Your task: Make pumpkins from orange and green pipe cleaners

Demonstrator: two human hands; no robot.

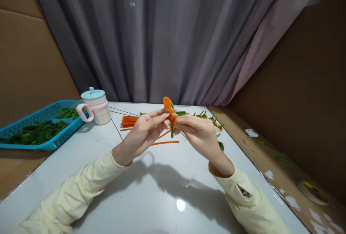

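Above the white table (151, 194) I hold an orange pipe-cleaner carrot (168, 109) wound around a green stem. My left hand (143, 133) pinches it from the left with fingertips. From the right, my right hand (198, 133) grips the same piece, and the green stem end pokes out below my fingers. A bundle of straight orange pipe cleaners (129, 120) lies just behind my left hand, with loose orange pieces (166, 142) under my hands. Several small finished carrots (213, 118) lie behind my right hand.
A blue plastic basket (29, 118) with green pipe cleaners sits at the far left. A pale lidded cup (96, 106) with a pink handle stands beside it. Grey curtains hang behind the table. Brown cardboard with scraps and a tape roll (313, 192) lies to the right.
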